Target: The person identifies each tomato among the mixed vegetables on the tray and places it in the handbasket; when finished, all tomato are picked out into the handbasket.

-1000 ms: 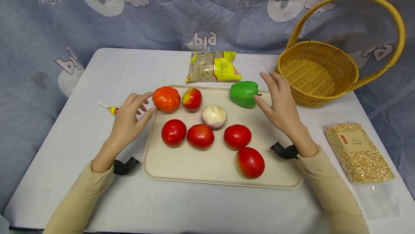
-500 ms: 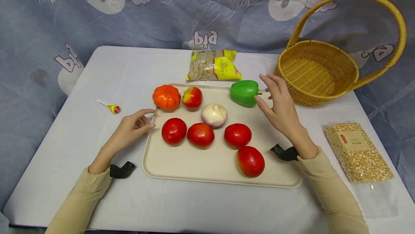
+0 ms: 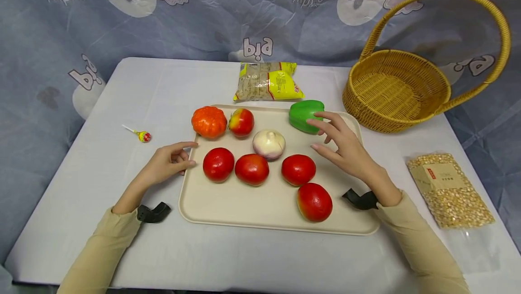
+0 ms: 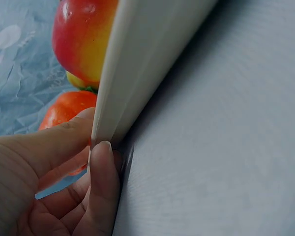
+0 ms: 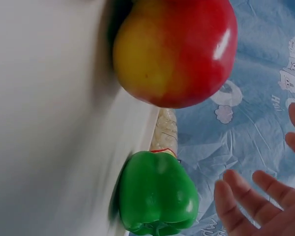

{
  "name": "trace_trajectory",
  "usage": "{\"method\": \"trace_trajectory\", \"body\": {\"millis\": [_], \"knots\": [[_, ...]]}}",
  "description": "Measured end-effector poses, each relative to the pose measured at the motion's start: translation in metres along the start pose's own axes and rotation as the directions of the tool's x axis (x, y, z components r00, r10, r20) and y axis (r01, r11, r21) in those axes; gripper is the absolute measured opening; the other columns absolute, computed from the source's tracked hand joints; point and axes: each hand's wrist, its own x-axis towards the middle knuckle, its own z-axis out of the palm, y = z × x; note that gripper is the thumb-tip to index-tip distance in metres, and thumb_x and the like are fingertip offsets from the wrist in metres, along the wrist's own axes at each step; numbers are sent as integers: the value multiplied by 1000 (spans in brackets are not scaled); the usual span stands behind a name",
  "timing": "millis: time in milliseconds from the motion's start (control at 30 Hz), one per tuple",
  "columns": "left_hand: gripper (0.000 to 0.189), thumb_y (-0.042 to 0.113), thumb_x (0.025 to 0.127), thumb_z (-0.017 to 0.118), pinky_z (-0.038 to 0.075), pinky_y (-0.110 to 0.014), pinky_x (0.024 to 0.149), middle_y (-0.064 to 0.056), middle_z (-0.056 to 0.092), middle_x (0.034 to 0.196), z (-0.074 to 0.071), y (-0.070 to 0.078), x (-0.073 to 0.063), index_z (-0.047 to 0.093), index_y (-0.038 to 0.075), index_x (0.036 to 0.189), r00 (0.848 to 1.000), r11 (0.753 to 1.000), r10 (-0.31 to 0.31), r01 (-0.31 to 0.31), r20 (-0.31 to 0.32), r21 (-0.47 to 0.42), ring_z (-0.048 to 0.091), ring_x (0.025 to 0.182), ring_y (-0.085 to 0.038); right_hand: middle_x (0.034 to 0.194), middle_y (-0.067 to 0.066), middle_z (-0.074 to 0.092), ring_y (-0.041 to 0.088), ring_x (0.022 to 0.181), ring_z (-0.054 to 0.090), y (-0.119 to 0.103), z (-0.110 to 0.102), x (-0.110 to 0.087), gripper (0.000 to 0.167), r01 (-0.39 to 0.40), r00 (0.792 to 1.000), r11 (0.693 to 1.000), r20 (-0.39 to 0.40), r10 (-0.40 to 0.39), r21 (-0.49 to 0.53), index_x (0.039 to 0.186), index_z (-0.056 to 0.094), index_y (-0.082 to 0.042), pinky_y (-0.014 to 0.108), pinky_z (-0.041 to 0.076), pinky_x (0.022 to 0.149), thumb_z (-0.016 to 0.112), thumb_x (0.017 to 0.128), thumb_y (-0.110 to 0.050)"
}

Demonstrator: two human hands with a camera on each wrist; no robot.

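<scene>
My left hand (image 3: 163, 166) is at the left edge of the beige tray (image 3: 268, 215). In the left wrist view its fingers (image 4: 103, 182) pinch the tray's rim from both sides. Over the tray's right part hovers my right hand (image 3: 348, 151), fingers spread and holding nothing, near the green bell pepper (image 3: 301, 116). In the right wrist view, the same bell pepper (image 5: 157, 191) lies apart from those fingertips. Also on the tray are an orange pumpkin (image 3: 209, 122), a red-yellow fruit (image 3: 242, 123), a whitish garlic bulb (image 3: 269, 144) and several red fruits (image 3: 252, 170).
A wicker basket (image 3: 366, 113) with a tall handle stands at the back right. Behind the tray lies a yellow and clear packet (image 3: 266, 83). A bag of corn kernels (image 3: 460, 203) lies to the right, a lollipop (image 3: 143, 136) to the left.
My left hand has moved down from beside the pumpkin along the tray's left edge and taken its rim. My right hand has shifted slightly down and left, overlapping the bell pepper in the head view.
</scene>
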Motion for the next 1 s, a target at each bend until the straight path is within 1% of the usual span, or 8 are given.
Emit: {"method": "trace_trajectory", "body": {"millis": [133,233,433,533,667,767,833,1000], "knots": [[49,10,82,70,51,-22,52,-14,58,79,-1,0,-1,53,-1,127,1000,1000,0,0,3,-8,54,55,-5,131,13,48,11,88,52,0,4,-2,54,52,997,997,55,-56,63,126,56,-11,21,49,68,74,75,-4],[49,10,83,70,51,-22,52,-13,58,79,-1,0,-1,53,-1,127,1000,1000,0,0,2,-6,54,55,-5,127,12,50,13,86,55,1,6,-4,53,78,991,992,99,-88,102,123,58,-11,20,50,68,76,74,-5],[47,10,82,71,50,-21,51,-13,57,78,-1,-1,0,54,0,125,1000,1000,2,-2,-7,-16,53,54,-6,126,4,51,11,86,57,-1,9,-6,49,46,973,991,220,-74,129,123,59,-18,22,51,69,75,77,-12],[47,10,82,71,49,-21,50,-12,56,77,0,-2,0,55,1,125,1000,1000,4,-5,-9,-22,53,53,-7,126,2,51,10,91,56,-2,9,-6,48,35,959,992,277,-68,123,124,59,-17,23,53,70,74,79,-16],[48,11,81,72,50,-21,50,-12,56,77,-2,-4,1,55,1,125,1000,999,14,-14,-3,-30,53,53,-7,127,2,51,11,99,55,-3,10,-6,48,29,934,993,349,-69,117,126,57,-15,24,54,70,73,80,-19],[49,10,80,73,50,-22,50,-11,57,76,-5,-6,4,54,1,125,999,999,28,-27,26,-34,54,52,-8,128,1,51,11,102,55,-3,10,-6,49,6,914,992,401,-56,123,128,56,-18,24,54,71,72,82,-23],[50,9,80,73,51,-23,51,-11,57,75,-7,-8,7,54,1,125,997,999,36,-33,62,-44,54,52,-8,128,0,51,10,105,54,-3,11,-6,49,-14,901,991,432,-44,131,129,55,-20,24,54,73,71,82,-26],[52,9,78,75,50,-22,51,-7,55,70,-13,-13,13,53,1,124,987,996,32,-19,155,-85,55,49,-11,127,-3,52,10,110,52,-1,14,-8,45,-43,871,988,490,-37,150,128,55,-29,29,52,83,68,85,-32]]}}
